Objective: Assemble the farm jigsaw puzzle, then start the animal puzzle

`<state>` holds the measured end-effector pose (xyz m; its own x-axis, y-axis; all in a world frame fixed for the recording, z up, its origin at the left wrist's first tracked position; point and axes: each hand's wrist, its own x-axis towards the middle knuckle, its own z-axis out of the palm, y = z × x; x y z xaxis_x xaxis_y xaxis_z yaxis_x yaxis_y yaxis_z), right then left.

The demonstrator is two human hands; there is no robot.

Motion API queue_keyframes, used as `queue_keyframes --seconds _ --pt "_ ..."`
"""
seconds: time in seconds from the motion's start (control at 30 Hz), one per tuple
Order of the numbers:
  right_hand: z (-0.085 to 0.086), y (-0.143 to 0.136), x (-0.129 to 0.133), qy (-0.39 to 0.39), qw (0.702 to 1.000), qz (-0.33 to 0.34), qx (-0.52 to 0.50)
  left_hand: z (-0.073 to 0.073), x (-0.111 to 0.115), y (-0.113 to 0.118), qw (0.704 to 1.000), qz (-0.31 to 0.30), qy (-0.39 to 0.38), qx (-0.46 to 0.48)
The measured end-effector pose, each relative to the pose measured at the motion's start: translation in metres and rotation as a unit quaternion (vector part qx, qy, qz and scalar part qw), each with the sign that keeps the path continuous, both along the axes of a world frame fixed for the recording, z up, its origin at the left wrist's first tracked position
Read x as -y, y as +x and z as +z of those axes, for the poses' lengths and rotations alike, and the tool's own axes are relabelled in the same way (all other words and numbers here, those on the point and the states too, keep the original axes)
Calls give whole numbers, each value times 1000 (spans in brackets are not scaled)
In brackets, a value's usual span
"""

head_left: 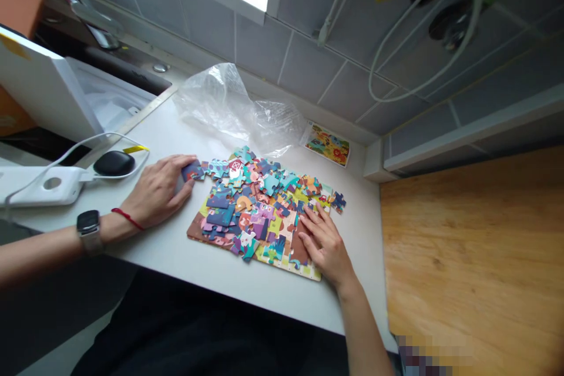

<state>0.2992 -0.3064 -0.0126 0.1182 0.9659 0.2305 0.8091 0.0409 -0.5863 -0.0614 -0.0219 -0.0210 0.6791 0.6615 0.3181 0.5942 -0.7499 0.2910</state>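
A heap of colourful jigsaw puzzle pieces (pixel 264 188) lies loose on a rectangular puzzle board (pixel 197 229), whose brown and yellow-green edges show. Left of the heap, my left hand (pixel 156 191) rests low on the counter, its thumb and fingertips on either side of a dark blue puzzle piece (pixel 191 173). A light-blue piece (pixel 217 168) lies right beside that one. My right hand (pixel 325 242) lies over the right part of the heap, fingers apart, touching pieces near a brown one (pixel 300 241). Whatever lies under its palm is hidden.
Crumpled clear plastic (pixel 233 108) lies behind the heap, and a small picture card (pixel 326 144) sits near the wall. To the left are a white power strip (pixel 39 185), a black rounded object (pixel 113 163) and a sink (pixel 127 79). A wooden surface (pixel 476 247) adjoins at right.
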Motion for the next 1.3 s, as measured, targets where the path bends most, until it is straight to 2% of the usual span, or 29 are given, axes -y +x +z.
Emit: queue_keyframes --seconds 0.1,0.23,0.3,0.43,0.57,0.7,0.97,1.17,1.3 --pt "-5 0 -2 48 998 -41 -12 -3 0 -1 1000 3 -2 8" --pt "-6 2 -2 110 976 -184 -43 -4 1 0 1000 15 -18 20" --pt "-4 3 -3 120 967 -221 -45 -4 2 2 999 18 -24 28" --pt "-3 4 -8 125 963 -236 -33 -3 2 3 998 19 -30 51" --pt "-7 4 -11 119 962 -244 -16 -5 1 2 988 8 -77 132" --pt "-11 4 -15 113 960 -255 4 -9 1 -1 978 -7 -89 186" --pt "-11 2 -21 106 951 -289 39 -13 -7 -7 942 -4 -125 311" --pt "-10 1 -23 101 944 -308 63 -11 -5 -6 927 -62 -150 337" --pt "-11 1 -24 99 942 -315 69 -12 -4 -6 923 -80 -165 339"
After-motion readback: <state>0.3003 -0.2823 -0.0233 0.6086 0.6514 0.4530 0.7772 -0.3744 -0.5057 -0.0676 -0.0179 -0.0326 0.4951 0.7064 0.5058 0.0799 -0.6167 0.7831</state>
